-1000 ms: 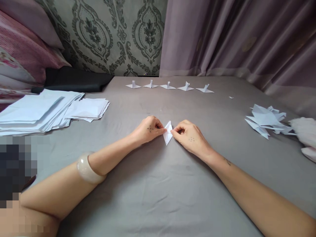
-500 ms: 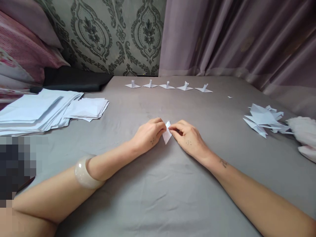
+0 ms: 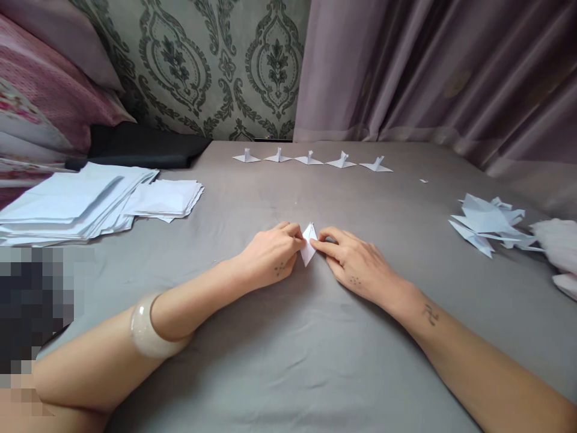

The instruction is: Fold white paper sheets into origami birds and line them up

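We take the row [image 3: 310, 159] of five folded white papers at the far end of the cloth [image 3: 288, 373] as our reference. On the near side of the row, roughly in line with its third piece, we find the diamond [image 3: 307, 255], a small folded white paper. Its long axis runs near to far, the far tip leaning slightly right; the sharp near tip points toward us, away from the row. Whether it lies flat or is raised a little, we cannot tell. We see the left hand [image 3: 273, 255] pinching the diamond's left edge, thumb and forefinger close together, the other fingers curled. The right hand [image 3: 360, 264] is narrow, a fingertip on the diamond's right half; we cannot tell whether it grips. Both hands are back up, wrists low, forearms converging from the near side, one beyond each end of the row. We note a bangle [image 3: 148, 334] on the left forearm. Nearer than the row we log the stack [image 3: 67, 195] and squares [image 3: 164, 197] to its left, the pile [image 3: 489, 216] to its right.
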`<state>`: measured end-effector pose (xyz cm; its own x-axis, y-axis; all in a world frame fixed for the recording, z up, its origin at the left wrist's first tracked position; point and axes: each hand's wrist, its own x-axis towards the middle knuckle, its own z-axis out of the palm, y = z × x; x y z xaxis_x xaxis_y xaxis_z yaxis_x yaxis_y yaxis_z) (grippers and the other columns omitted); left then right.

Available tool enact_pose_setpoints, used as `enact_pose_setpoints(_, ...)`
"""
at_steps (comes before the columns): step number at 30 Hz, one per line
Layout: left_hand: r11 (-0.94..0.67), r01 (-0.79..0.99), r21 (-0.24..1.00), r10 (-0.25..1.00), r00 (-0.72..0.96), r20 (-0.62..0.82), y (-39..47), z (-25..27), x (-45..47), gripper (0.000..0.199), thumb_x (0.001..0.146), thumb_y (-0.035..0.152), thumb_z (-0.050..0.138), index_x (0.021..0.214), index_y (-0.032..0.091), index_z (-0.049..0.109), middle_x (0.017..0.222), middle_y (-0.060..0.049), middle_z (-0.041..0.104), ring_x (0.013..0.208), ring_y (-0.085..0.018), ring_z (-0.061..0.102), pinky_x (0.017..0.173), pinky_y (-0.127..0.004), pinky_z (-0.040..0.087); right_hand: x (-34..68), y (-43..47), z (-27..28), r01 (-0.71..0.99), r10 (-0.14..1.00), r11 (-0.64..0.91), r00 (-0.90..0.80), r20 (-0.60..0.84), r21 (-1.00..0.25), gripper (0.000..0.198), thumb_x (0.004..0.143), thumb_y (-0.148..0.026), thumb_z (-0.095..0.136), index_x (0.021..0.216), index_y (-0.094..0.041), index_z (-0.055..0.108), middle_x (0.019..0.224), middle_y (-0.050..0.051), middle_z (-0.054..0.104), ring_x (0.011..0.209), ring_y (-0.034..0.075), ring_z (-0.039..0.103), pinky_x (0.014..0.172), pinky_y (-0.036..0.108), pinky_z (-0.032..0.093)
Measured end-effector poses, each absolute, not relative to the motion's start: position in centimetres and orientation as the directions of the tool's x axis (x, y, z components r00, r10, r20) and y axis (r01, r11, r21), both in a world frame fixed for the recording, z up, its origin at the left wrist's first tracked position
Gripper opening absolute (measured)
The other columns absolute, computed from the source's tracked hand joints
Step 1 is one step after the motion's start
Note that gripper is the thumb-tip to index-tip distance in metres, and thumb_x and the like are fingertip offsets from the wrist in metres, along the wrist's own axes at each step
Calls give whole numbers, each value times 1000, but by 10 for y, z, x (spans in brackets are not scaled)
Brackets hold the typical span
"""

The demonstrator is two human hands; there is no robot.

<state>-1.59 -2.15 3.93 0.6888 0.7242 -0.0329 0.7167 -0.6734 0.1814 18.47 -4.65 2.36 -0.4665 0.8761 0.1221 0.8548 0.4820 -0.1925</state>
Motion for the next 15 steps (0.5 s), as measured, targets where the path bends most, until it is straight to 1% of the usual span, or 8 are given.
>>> enact_pose_setpoints(3,-666,715,214,731,682,-4,-19,38,-17,34,83,11,38,98,19,68,112,-9,63,99,-22,57,58,-25,44,190,-45,24,840,862,507,-492,126,-190,39,93,-17,40,118,-34,63,115,2,62,89,17,58,55,27,35)
enact_pose_setpoints(8,-677,705,210,725,688,30,-18,34,-18,33,82,13,39,95,17,69,110,-9,66,98,-24,59,66,-29,48,194,-45,27,813,839,544,-526,139,-206,39,91,-13,41,113,-33,66,116,2,63,88,16,59,60,27,39)
enact_pose_setpoints(12,-693,697,183,711,702,18,-19,33,-18,31,81,13,39,91,14,69,106,-12,67,97,-26,60,66,-30,49,195,-45,28,811,836,549,-532,136,-202,40,90,-12,40,112,-32,67,118,1,63,87,16,60,61,27,41)
enact_pose_setpoints(14,-690,692,212,714,699,39,-17,32,-18,31,80,12,39,89,14,69,105,-12,68,97,-26,61,66,-31,49,195,-44,28,810,839,544,-527,133,-220,40,90,-12,40,112,-32,67,118,1,62,87,16,60,62,28,41)
enact_pose_setpoints(15,-677,690,257,724,687,64,-15,31,-19,32,80,11,39,88,15,69,104,-11,68,96,-25,61,67,-30,50,195,-43,28,810,843,537,-522,130,-237,40,90,-12,40,112,-32,67,118,1,62,86,16,60,62,27,41)
